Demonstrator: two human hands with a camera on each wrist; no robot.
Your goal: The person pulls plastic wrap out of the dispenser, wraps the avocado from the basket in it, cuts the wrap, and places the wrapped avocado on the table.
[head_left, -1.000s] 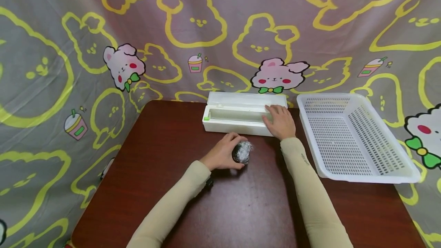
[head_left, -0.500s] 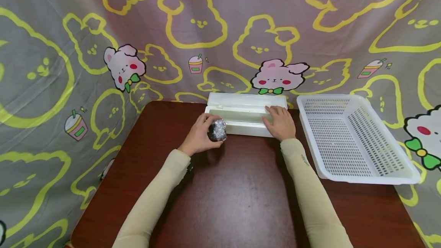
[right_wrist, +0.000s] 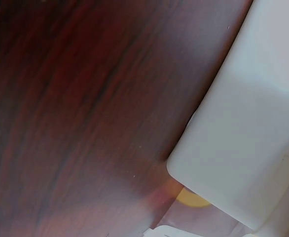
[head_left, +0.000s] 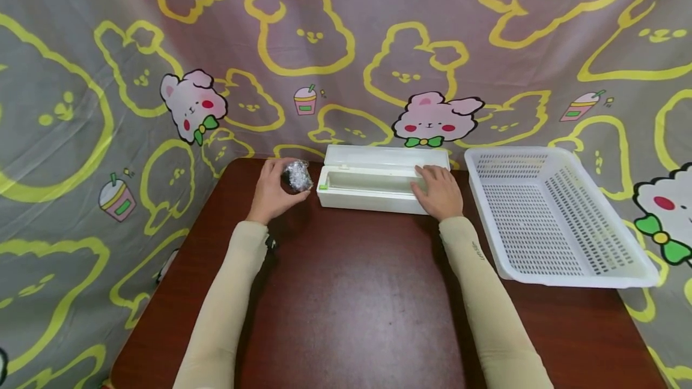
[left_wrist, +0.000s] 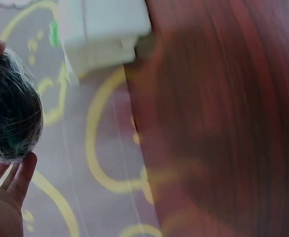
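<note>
My left hand (head_left: 268, 194) grips a dark round thing wrapped in clear cling film (head_left: 298, 176) between thumb and fingers, just left of the white box. What lies under the film cannot be made out; the left wrist view shows it dark and oval (left_wrist: 11, 106). The long white cling film dispenser (head_left: 373, 202) stands with its lid raised at the back and a green slider at its left end. On its right end rests my right hand (head_left: 440, 192), fingers spread. In the right wrist view the dispenser's end (right_wrist: 233, 148) shows but the hand does not.
A white slotted plastic basket (head_left: 584, 281) stands to the right of the dispenser. Both are on a dark red-brown table (head_left: 351, 293). A patterned cloth (head_left: 346, 77) hangs directly behind the table and along its left side.
My left hand has carried the wrapped thing leftward and back, from in front of the dispenser to beside its left end. My right hand has stayed on the dispenser.
</note>
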